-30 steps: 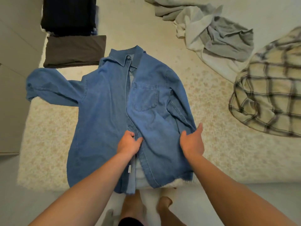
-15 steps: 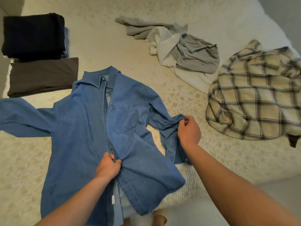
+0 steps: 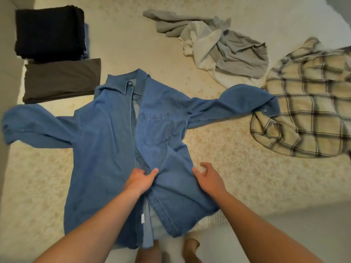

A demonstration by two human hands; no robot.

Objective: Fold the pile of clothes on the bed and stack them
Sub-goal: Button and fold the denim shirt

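Observation:
A blue denim shirt (image 3: 106, 149) lies front up on the cream bed (image 3: 237, 158), collar away from me, both sleeves spread out sideways. Its right sleeve's cuff (image 3: 266, 107) rests on the edge of a plaid shirt (image 3: 311, 114). My left hand (image 3: 140, 180) pinches the shirt's front edge near the middle. My right hand (image 3: 209, 177) sits at the shirt's right side with fingers loosely curled, holding nothing. A folded black stack (image 3: 49, 33) and a folded dark grey garment (image 3: 62, 80) lie at the far left.
A crumpled heap of grey and white clothes (image 3: 228, 46) lies at the back, right of centre. The shirt's hem hangs over the bed's near edge. The floor (image 3: 303, 224) and my bare feet show below.
My right hand pulled the shirt's right sleeve out to the side, let it go and came back to the shirt's side. My left hand kept its hold on the front edge.

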